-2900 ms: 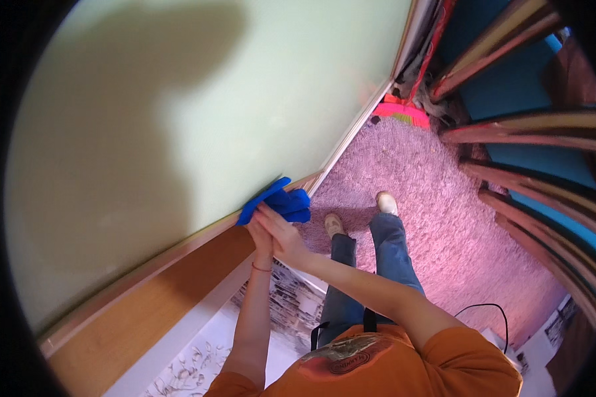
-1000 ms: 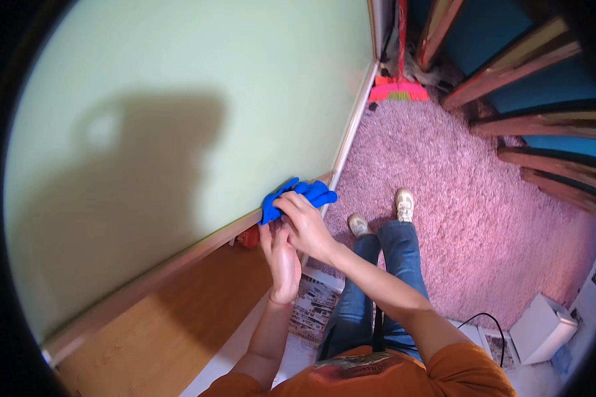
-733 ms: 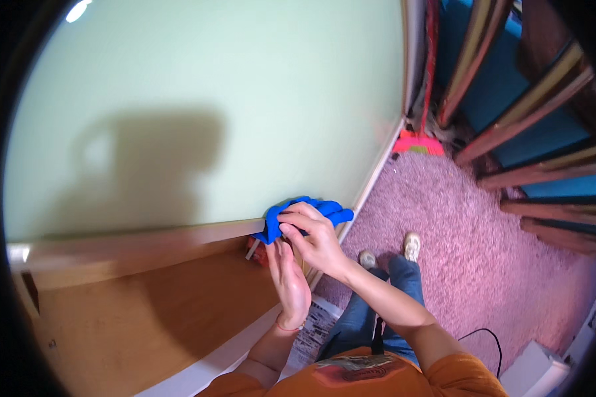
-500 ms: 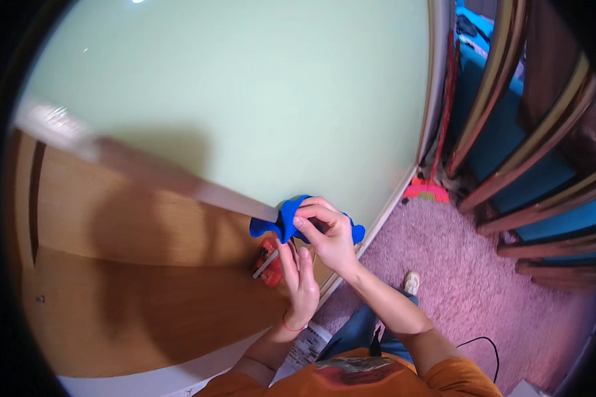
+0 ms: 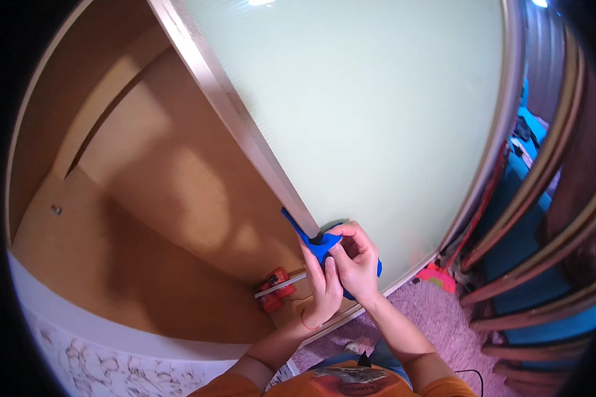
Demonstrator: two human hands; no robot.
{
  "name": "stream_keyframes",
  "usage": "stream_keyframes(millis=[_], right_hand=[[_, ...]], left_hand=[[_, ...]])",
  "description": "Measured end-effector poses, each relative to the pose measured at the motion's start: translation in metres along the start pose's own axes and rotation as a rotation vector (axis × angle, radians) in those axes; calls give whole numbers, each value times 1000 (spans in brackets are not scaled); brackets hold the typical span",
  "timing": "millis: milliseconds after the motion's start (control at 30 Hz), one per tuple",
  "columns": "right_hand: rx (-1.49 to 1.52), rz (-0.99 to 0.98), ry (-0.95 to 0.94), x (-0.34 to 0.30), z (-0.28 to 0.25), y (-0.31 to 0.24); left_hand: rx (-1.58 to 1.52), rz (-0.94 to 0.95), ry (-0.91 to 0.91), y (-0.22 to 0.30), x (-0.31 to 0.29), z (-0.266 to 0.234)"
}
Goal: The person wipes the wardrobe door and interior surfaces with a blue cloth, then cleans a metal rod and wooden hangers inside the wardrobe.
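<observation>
1. The frosted sliding door [image 5: 377, 112] stands partly open; it could roll and pinch fingers at its frame edge.
2. Both hands, left hand [image 5: 323, 288] and right hand [image 5: 356, 264], pinch a blue cloth [image 5: 311, 239] against that edge.
3. Loosened, it may drop beside the small red object [image 5: 276, 290].

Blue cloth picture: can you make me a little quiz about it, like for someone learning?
1. True or false: both hands hold the blue cloth against the edge of the pale green sliding door.
2. What lies low inside the brown wardrobe, below the hands? A) a small red thing with a white bar across it B) a green bottle C) a yellow shoe
3. Fill in: the floor under the person is covered by a ______ carpet.

Key:
1. True. The left hand and the right hand both press on the cloth at the door frame.
2. A, the red thing.
3. Pink.
</observation>
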State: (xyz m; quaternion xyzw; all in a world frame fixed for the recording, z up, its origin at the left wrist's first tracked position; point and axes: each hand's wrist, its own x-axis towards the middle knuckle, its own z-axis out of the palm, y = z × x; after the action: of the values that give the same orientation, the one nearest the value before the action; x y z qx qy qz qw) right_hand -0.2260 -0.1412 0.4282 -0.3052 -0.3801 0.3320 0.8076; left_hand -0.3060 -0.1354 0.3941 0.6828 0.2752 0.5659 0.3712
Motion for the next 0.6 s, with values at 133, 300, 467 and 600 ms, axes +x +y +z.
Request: stream_keyframes(millis=[133,300,467,600], right_hand=[[-338,-420,-99,33,7,-40],[-393,-717,-155,76,21,-81],[-300,-721,-233,82,31,-73],[-269,-625,-201,74,27,-65]], left_hand=[[151,69,161,21,33,7],[191,193,322,50,66,13],[242,136,406,31,65,7],[230,106,372,19,57,3]])
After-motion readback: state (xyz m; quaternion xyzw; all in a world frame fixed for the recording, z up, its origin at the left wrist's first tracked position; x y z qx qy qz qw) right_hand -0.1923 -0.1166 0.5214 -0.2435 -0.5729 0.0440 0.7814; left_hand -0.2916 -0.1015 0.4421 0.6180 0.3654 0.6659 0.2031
